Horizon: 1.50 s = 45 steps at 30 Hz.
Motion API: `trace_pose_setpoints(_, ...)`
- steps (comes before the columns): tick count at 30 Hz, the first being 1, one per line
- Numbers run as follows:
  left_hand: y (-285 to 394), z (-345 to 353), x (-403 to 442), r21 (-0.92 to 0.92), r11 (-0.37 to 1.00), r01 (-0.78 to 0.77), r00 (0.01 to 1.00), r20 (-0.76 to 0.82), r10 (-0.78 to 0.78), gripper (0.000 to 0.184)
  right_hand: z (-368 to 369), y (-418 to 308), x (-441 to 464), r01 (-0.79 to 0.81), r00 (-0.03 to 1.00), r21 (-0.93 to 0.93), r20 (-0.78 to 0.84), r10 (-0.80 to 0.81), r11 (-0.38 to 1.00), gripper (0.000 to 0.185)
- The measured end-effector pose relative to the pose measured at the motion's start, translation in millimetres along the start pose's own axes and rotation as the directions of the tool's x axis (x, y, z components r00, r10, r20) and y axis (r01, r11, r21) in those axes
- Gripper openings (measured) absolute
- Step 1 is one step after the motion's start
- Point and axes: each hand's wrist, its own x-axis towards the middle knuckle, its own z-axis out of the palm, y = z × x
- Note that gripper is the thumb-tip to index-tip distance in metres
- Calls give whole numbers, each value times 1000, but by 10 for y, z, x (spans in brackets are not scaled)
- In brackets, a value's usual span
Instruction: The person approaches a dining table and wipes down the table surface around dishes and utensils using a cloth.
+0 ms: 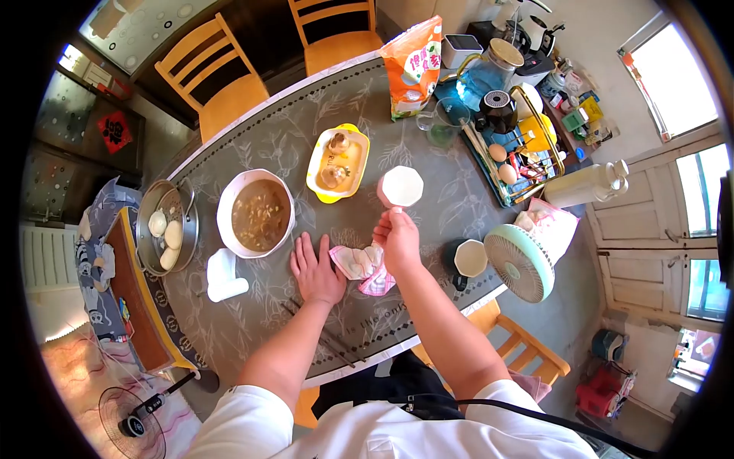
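My left hand [315, 274] lies flat on the patterned table cover with its fingers stretched out. A crumpled pink and white cloth [361, 264] lies between my hands, partly beneath my right wrist. My right hand [399, 241] is closed at the near edge of a small angular cup [402, 186], white inside and pinkish outside. The fingers appear to grip that cup at its near side; any handle is hidden. Beyond my left hand are a bowl of brown soup [261, 216] and a yellow-rimmed dish [336, 164] with a few food pieces.
A metal pan [191, 237] with pale buns and a white paper roll [225, 277] stand left. Right are a dark mug [468, 258], a green fan [520, 262] and a tray [501, 199] with eggs. An orange bag [413, 69] stands behind. Chopsticks [329, 333] lie near the front edge.
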Motion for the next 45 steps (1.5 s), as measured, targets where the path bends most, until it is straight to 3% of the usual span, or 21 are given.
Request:
trace_pose_setpoints(4, -20, 14, 18, -10, 1000, -15, 1000, -1, 15, 74, -154, -230, -7, 206, 964, -18, -170, -206, 978, 29)
trace_pose_setpoints(8, -46, 44, 24, -10, 999, -31, 999, -14, 31, 73, -379, -479, 158, 226, 904, 5, -374, -208, 974, 28)
trace_pose_setpoints(13, -59, 43, 32, -1, 999, -35, 999, -11, 35, 73, -537, -618, 293, 195, 854, 93, -505, -122, 976, 29)
trace_pose_setpoints(19, -68, 15, 25, -39, 999, -33, 999, -1, 33, 77, -429, -545, 133, 229, 865, 52, -468, -179, 972, 29)
trace_pose_setpoints(21, -68, -5, 29, -43, 998, -42, 999, 5, 42, 73, -368, -496, -7, 211, 886, 22, -426, -182, 977, 40)
trace_pose_setpoints(22, -65, -6, 28, -43, 998, -39, 999, 10, 40, 72, -305, -429, -139, 202, 874, -55, -441, -206, 978, 61)
trace_pose_setpoints(23, -62, -3, 35, -44, 998, -36, 999, 12, 37, 72, -270, -264, -249, 231, 867, -196, -403, -293, 953, 63)
trace_pose_setpoints(24, -67, 6, 33, -43, 999, -33, 999, 15, 33, 71, -253, -46, -371, 257, 859, -332, -353, -372, 908, 64)
trace_pose_setpoints(25, -77, 34, 31, -42, 999, -28, 1000, 5, 28, 71, -279, 237, -489, 379, 786, -681, -120, -606, 627, 60)
trace_pose_setpoints(26, -98, 96, 35, -41, 999, -24, 1000, -5, 24, 72, -286, 488, -590, 451, 686, -868, 187, -703, 209, 55)
trace_pose_setpoints(28, -122, 184, 18, -39, 999, -27, 999, -31, 26, 71, -30, 537, -938, 510, 779, -857, 498, -381, -78, 50)
trace_pose_setpoints(31, -137, 198, 44, -42, 998, -44, 998, -50, 42, 69, -157, 727, -736, 479, 730, -825, 565, -384, -300, 54)
trace_pose_setpoints(34, -89, 63, 2, -46, 999, -29, 1000, -2, 29, 69, -39, 394, -32, 263, 728, -925, 377, -573, -274, 59)
trace_pose_setpoints(35, -84, 58, 1, -44, 999, -28, 1000, 2, 28, 69, -67, 260, 303, 177, 665, -923, 368, -650, -342, 61)
trace_pose_setpoints(36, -87, 57, 30, -39, 999, -28, 1000, -1, 28, 69, -9, 50, 544, 137, 692, -961, 265, -672, -239, 63)
trace_pose_setpoints(37, -77, 23, 33, -46, 998, -35, 999, 0, 35, 70, -8, -88, 834, 101, 685, -970, 228, -693, -219, 64)
trace_pose_setpoints(41, -75, 2, 38, -61, 998, -32, 999, 19, 33, 72, 4, -366, 1296, 166, 686, -946, 314, -656, -278, 65)
trace_pose_setpoints(43, -63, -7, 37, -72, 997, -29, 999, 28, 31, 72, -12, -160, 1081, 228, 649, -900, 425, -631, -372, 64)
trace_pose_setpoints(45, -56, 2, 49, -68, 997, -29, 999, 31, 31, 72, -11, 53, 637, 298, 704, -874, 473, -529, -384, 69)
